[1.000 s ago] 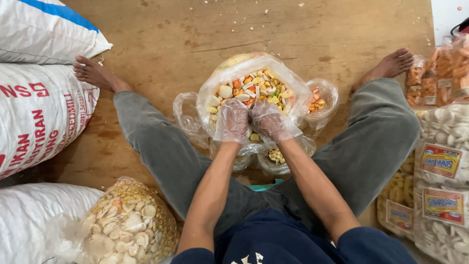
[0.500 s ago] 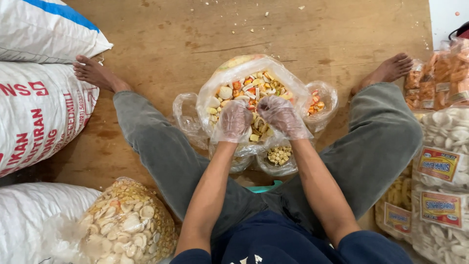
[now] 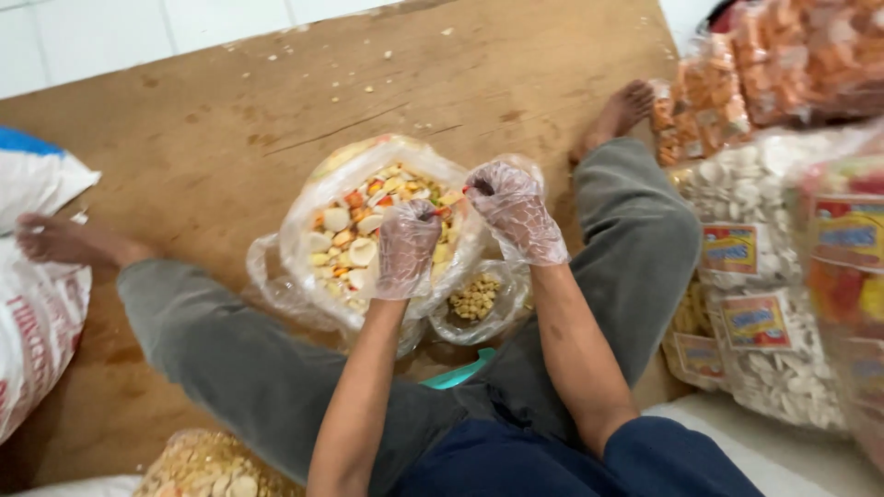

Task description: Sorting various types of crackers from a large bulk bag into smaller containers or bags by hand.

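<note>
A clear plastic bag of mixed colourful crackers (image 3: 359, 230) stands on the wooden floor between my spread legs. Both hands wear thin clear plastic gloves. My left hand (image 3: 406, 248) is closed in a fist on the near edge of the bag's mouth. At the right side of the mouth, my right hand (image 3: 516, 213) pinches the plastic rim with its fingertips. A smaller clear bag of yellowish snack pieces (image 3: 475, 299) lies just below my hands, touching the big bag.
Sealed packs of white crackers (image 3: 755, 313) and orange snacks (image 3: 737, 83) pile up on the right, by my right leg. White sacks (image 3: 37, 313) lie at the left. A bag of pale crackers (image 3: 203, 468) sits bottom left. A teal object (image 3: 460, 370) peeks out near my lap.
My hands were close together over the bag's near side. The right hand has moved up and right to the rim, and the view has swung to the right.
</note>
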